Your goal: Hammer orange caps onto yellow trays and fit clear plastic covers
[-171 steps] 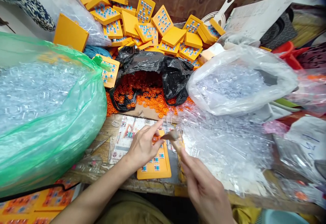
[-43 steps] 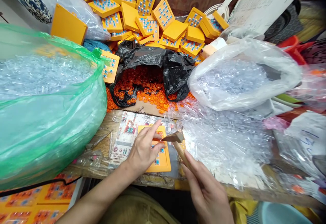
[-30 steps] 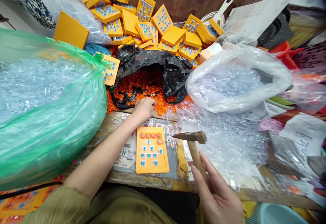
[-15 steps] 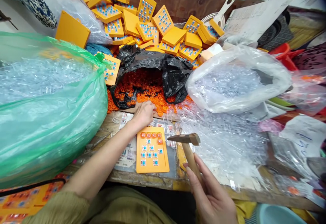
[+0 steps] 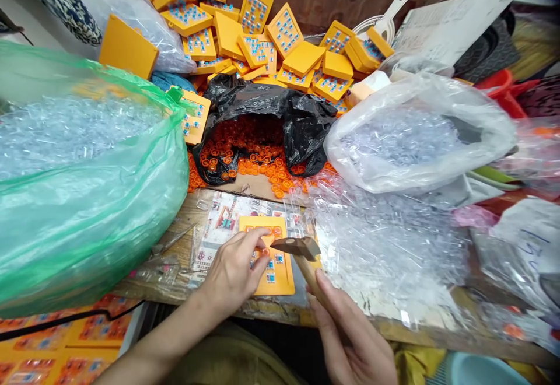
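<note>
A yellow plastic board [image 5: 282,284] with blue switches and a row of orange caps lies flat on the bench in front of me. Over its left part is my left hand [image 5: 234,265], thumb and forefinger pinched around a small orange cap [image 5: 265,252] at the board's middle. My fingers hide several of the switches. My right hand [image 5: 350,329] grips the wooden handle of a hammer [image 5: 301,248]. The hammer's head hovers beside the board's right edge, just right of my left fingertips.
Loose orange caps spill from a black plastic bag [image 5: 262,96] behind the board. Yellow boards [image 5: 301,58] are heaped at the back. A green bag [image 5: 100,210] of clear pieces stands left, a white bag [image 5: 350,166] right. Clear plastic pieces [image 5: 376,245] cover the right bench.
My left hand has come back from the orange cap pile to the board, now with a cap in its fingers. The hammer has shifted slightly left, nearer the board.
</note>
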`<move>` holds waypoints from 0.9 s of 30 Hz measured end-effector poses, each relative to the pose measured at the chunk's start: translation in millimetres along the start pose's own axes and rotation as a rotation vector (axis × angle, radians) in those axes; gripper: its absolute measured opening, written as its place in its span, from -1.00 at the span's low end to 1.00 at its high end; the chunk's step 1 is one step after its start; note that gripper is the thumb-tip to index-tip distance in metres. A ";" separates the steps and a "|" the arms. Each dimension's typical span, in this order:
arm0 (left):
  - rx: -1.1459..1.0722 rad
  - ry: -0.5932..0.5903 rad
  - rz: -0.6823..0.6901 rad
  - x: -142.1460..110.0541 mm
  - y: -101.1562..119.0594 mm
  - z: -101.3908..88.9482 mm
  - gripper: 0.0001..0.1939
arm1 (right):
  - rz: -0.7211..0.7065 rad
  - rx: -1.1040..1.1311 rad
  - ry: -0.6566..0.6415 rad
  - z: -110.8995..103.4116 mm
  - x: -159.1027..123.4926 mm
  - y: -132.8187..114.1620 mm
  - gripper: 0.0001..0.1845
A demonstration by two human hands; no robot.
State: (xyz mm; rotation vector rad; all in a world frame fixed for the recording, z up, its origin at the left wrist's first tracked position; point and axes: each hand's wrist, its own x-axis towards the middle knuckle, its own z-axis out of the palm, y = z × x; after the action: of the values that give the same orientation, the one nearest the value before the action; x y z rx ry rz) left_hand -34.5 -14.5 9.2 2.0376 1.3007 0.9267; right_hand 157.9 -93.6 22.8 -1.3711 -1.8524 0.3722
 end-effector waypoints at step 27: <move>0.315 -0.099 -0.085 142.7 -54.0 5.7 -0.84 | 0.230 -0.054 0.143 -6.5 -5.1 13.4 -0.44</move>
State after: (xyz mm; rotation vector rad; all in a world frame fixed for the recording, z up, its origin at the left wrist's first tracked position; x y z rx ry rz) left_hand -17.2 137.1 2.3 2.2088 1.5440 0.6046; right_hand 172.2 -94.6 16.4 -1.6111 -1.6046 0.3327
